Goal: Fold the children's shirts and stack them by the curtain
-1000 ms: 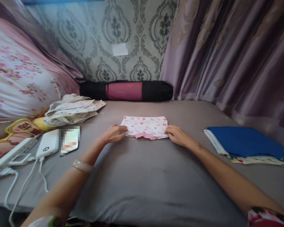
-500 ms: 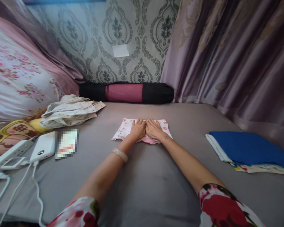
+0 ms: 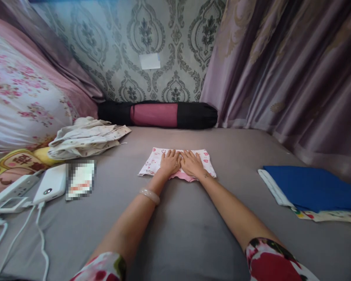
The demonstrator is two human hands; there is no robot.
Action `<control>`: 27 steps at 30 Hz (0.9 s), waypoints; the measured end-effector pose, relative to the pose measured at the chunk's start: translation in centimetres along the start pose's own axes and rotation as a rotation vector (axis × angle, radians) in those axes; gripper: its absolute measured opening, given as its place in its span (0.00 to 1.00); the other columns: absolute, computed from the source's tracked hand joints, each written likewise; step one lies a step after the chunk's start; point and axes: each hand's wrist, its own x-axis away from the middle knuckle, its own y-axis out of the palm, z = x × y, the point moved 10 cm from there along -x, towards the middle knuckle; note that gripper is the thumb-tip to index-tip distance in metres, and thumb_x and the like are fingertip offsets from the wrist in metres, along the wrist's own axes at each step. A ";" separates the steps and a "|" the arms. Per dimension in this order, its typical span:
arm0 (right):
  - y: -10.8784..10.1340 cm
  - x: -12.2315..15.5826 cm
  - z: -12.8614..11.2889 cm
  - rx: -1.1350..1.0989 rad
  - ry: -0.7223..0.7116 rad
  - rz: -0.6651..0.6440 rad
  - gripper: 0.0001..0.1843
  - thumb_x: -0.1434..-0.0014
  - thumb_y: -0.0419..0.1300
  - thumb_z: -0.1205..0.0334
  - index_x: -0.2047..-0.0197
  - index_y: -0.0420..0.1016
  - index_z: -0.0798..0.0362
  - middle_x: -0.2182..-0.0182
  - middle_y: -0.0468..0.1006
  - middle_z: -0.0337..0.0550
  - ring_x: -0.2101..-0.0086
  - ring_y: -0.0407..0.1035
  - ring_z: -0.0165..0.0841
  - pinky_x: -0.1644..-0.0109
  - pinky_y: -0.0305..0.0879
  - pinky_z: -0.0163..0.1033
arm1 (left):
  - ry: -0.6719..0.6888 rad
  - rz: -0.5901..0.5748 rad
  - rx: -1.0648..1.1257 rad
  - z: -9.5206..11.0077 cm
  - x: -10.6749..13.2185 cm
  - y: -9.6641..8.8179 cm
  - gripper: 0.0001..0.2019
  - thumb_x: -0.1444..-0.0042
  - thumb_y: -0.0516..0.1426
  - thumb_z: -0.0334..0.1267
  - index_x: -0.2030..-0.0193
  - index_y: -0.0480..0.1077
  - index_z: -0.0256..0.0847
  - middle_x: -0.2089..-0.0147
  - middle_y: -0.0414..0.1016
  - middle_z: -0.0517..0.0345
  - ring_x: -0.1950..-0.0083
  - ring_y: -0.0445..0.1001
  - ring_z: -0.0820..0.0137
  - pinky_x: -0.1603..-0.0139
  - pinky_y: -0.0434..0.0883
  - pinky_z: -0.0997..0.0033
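A small folded piece of white cloth with pink and red prints [image 3: 152, 162] lies flat on the grey bed sheet [image 3: 175, 218], a pink scalloped edge showing on its near side. My left hand [image 3: 170, 162] rests palm down on its middle, fingers stretched away from me. Beside it, almost touching, my right hand [image 3: 191, 162] presses flat on the same cloth with its fingers apart. A pale bangle [image 3: 149, 196] circles my left wrist. Part of the cloth's middle is hidden under both hands.
At right lies a stack of folded cloth, blue on top [image 3: 312, 187]. Crumpled cream cloth [image 3: 87, 138] sits at left, near a white power bank [image 3: 50, 183], a power strip [image 3: 14, 191] and cables. A black and maroon roll [image 3: 155, 114] lies along the wall.
My hands stay flat on the cloth; the right hand's fingers have shifted slightly. The whole view has moved a little, with the blue stack lower and further right.
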 end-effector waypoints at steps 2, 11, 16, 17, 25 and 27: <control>-0.3 0.1 0.3 0.004 0.044 0.029 0.27 0.34 0.40 0.58 0.34 0.60 0.52 0.34 0.58 0.48 0.37 0.50 0.44 0.35 0.40 0.56 | -0.037 0.004 -0.003 -0.3 -0.1 0.0 0.23 0.33 0.41 0.45 0.36 0.61 0.43 0.33 0.60 0.46 0.33 0.57 0.55 0.36 0.55 0.45; -0.9 0.6 3.3 0.001 0.317 0.129 0.28 0.36 0.44 0.54 0.38 0.66 0.59 0.37 0.62 0.58 0.38 0.52 0.50 0.36 0.41 0.58 | -0.159 0.074 -0.029 -2.6 0.5 -1.0 0.22 0.35 0.43 0.51 0.43 0.66 0.42 0.40 0.66 0.43 0.38 0.61 0.53 0.39 0.57 0.47; -0.9 0.9 4.3 0.012 0.379 0.151 0.31 0.36 0.44 0.51 0.38 0.65 0.63 0.38 0.62 0.62 0.38 0.51 0.51 0.35 0.40 0.56 | -0.163 0.055 -0.025 -5.2 1.0 -1.1 0.24 0.34 0.41 0.51 0.43 0.65 0.41 0.39 0.65 0.42 0.36 0.60 0.53 0.37 0.55 0.48; -0.9 0.9 4.4 0.014 0.376 0.152 0.32 0.36 0.44 0.50 0.38 0.65 0.64 0.38 0.61 0.63 0.38 0.51 0.51 0.36 0.41 0.55 | -0.167 0.043 -0.019 -5.8 1.1 -1.0 0.24 0.34 0.41 0.51 0.43 0.65 0.41 0.39 0.65 0.43 0.35 0.59 0.53 0.36 0.54 0.47; -0.8 1.1 5.5 0.021 0.230 0.048 0.30 0.33 0.41 0.49 0.37 0.63 0.58 0.36 0.59 0.58 0.37 0.50 0.47 0.35 0.42 0.51 | -0.060 -0.072 0.029 -8.0 1.9 -1.0 0.22 0.32 0.39 0.48 0.38 0.60 0.47 0.33 0.59 0.48 0.32 0.55 0.59 0.36 0.56 0.49; -0.8 1.2 5.9 0.016 0.195 0.012 0.30 0.32 0.39 0.49 0.36 0.62 0.56 0.35 0.58 0.56 0.36 0.49 0.46 0.35 0.42 0.50 | -0.034 -0.089 0.029 -8.4 2.0 -0.9 0.23 0.32 0.37 0.48 0.36 0.58 0.45 0.32 0.58 0.48 0.30 0.53 0.59 0.35 0.54 0.49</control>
